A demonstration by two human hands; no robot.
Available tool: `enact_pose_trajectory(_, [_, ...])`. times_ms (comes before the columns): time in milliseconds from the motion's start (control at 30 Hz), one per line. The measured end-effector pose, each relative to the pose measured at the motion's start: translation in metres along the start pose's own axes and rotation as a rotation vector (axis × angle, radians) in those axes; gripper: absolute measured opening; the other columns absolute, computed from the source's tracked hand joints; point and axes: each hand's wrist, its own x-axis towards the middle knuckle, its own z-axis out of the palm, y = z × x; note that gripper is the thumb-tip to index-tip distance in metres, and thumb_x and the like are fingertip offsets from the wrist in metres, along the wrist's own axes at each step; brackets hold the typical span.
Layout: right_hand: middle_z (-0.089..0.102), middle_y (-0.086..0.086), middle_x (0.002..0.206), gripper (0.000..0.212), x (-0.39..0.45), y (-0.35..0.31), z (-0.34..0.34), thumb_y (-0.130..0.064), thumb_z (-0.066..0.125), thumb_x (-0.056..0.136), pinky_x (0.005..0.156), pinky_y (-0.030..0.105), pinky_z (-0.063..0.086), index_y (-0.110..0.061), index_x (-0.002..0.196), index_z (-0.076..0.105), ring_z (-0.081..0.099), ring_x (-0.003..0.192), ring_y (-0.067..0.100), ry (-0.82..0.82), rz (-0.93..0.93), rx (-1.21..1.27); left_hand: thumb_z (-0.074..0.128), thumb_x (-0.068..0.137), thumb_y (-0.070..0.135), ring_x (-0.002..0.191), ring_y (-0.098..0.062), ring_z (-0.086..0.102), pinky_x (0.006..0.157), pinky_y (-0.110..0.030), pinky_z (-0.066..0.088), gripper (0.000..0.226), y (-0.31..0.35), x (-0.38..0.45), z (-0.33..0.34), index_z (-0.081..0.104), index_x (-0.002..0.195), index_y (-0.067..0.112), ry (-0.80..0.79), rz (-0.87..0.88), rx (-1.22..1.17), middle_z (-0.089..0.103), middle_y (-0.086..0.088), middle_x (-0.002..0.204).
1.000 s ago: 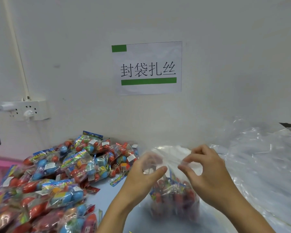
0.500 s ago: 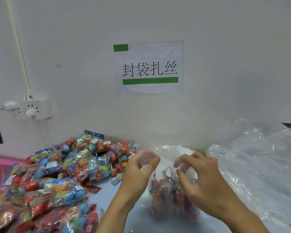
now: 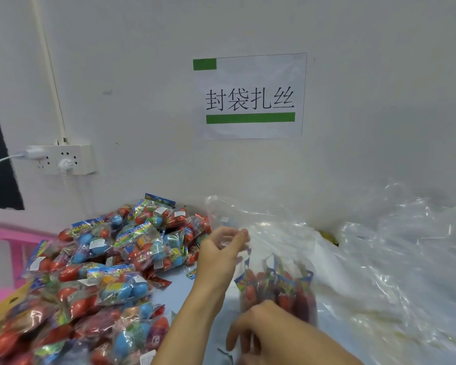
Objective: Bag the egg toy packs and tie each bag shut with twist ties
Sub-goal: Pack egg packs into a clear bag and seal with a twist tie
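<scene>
A person's left hand (image 3: 219, 256) pinches the gathered neck of a clear plastic bag (image 3: 274, 233) between thumb and curled fingers, just left of centre, holding the film up above the table. Inside the bag, at about 5 o'clock from that hand, several egg toy packs (image 3: 277, 288) stand upright, their red eggs and blue card headers showing through the plastic, somewhat blurred. The right hand (image 3: 271, 333) is low in the view at 6 o'clock, its fingers loosely bent and spread against the near side of the filled bag; whether it actually grips the film or anything else cannot be told. A thin dark strip lies near the lower edge beside this hand, too blurred to identify.

A loose pile of egg toy packs (image 3: 95, 272), red, blue and yellow eggs in printed wrappers, fills the table from 7 to 10 o'clock, heaped against the white wall. A heap of empty clear bags (image 3: 395, 259) spreads from 2 to 5 o'clock. On the wall at 12 o'clock hangs a paper sign (image 3: 250, 96) with four black characters and green bars. A white power strip (image 3: 63, 159) with plugs sits on the wall at 10 o'clock, and a pink edge (image 3: 8, 237) shows at 9 o'clock.
</scene>
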Motion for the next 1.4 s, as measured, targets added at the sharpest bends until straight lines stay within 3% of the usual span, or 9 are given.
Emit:
enact_pose_trajectory(467, [0.049,-0.027,0.068,0.011,0.008,0.011,0.009,-0.030,0.059,0.096,0.076,0.007,0.033,-0.034,0.087,0.064,0.046,0.061,-0.020,0.017,0.023,0.094,0.074,0.087,0.026,0.093,-0.018,0.071,0.090,-0.041,0.055,0.014,0.003,-0.004,0.001,0.071,0.076,0.033,-0.101,0.050,0.080,0.075,-0.002,0.093])
enact_pose_trajectory(567, [0.057,-0.041,0.081,0.013,-0.001,0.005,0.016,-0.057,0.056,0.085,0.096,-0.005,-0.005,-0.050,0.079,0.064,0.039,0.083,-0.033,0.342,-0.026,-0.363,0.072,0.089,0.024,0.095,-0.023,0.070,0.090,-0.044,0.054,0.017,0.003,-0.005,0.002,0.072,0.075,0.034,-0.110,0.048,0.073,0.075,-0.007,0.095])
enact_pose_trajectory(600, [0.057,-0.048,0.089,0.010,-0.003,0.000,0.012,-0.060,0.054,0.080,0.112,0.012,-0.017,-0.059,0.082,0.064,0.038,0.095,-0.031,0.457,-0.003,-0.427,0.071,0.090,0.023,0.096,-0.025,0.070,0.089,-0.044,0.054,0.018,0.003,-0.004,0.002,0.072,0.075,0.034,-0.112,0.045,0.071,0.074,-0.008,0.096])
enact_pose_trajectory(667, [0.068,-0.036,0.081,0.017,-0.007,-0.010,-0.005,-0.039,0.061,0.083,0.116,0.030,0.032,-0.051,0.089,0.073,0.058,0.084,-0.016,0.440,0.015,-0.030,0.069,0.091,0.020,0.092,-0.021,0.070,0.085,-0.042,0.054,0.019,0.003,-0.004,0.003,0.072,0.075,0.030,-0.098,0.045,0.064,0.074,-0.009,0.096])
enact_pose_trajectory(733, [0.073,-0.009,0.068,0.017,-0.009,-0.011,-0.026,-0.020,0.062,0.083,0.069,0.022,0.054,-0.025,0.082,0.078,0.066,0.061,0.002,0.446,-0.052,0.415,0.068,0.092,0.017,0.082,-0.013,0.070,0.079,-0.037,0.053,0.016,0.001,-0.003,0.002,0.070,0.078,0.023,-0.061,0.049,0.041,0.075,-0.008,0.091])
enact_pose_trajectory(900, [0.062,-0.005,0.065,0.017,-0.025,0.015,-0.058,-0.011,0.060,0.086,0.046,0.018,0.040,-0.026,0.085,0.067,0.054,0.051,0.008,1.240,0.006,0.259,0.065,0.095,0.020,0.080,-0.006,0.071,0.072,-0.017,0.050,0.010,-0.001,0.000,-0.001,0.069,0.089,0.013,0.007,0.094,0.075,0.077,0.003,0.082])
enact_pose_trajectory(1100, [0.070,-0.011,0.110,0.044,-0.035,0.055,-0.062,-0.049,0.073,0.075,0.080,0.024,0.053,-0.037,0.116,0.067,0.070,0.099,0.009,0.710,0.409,0.735,0.062,0.096,0.019,0.079,-0.010,0.072,0.070,-0.021,0.052,0.009,0.001,-0.004,0.003,0.064,0.091,0.012,-0.070,0.092,0.049,0.077,-0.002,0.083])
enact_pose_trajectory(1167, [0.077,-0.007,0.098,0.009,-0.028,0.050,-0.059,-0.023,0.076,0.084,0.073,0.017,0.053,-0.028,0.090,0.080,0.072,0.088,0.008,0.855,0.302,0.771,0.064,0.095,0.021,0.075,-0.012,0.071,0.063,-0.024,0.055,0.009,0.002,-0.009,0.008,0.064,0.093,0.011,-0.210,0.025,0.032,0.077,-0.007,0.085])
enact_pose_trajectory(1400, [0.065,0.001,0.070,0.033,-0.038,0.054,-0.074,0.013,0.063,0.085,0.082,0.038,0.050,-0.018,0.072,0.066,0.061,0.075,0.020,1.175,0.269,1.189,0.068,0.093,0.016,0.062,-0.008,0.059,0.057,-0.017,0.047,0.004,-0.001,-0.014,0.008,0.067,0.090,0.012,-0.390,0.117,0.294,0.067,-0.010,0.075])
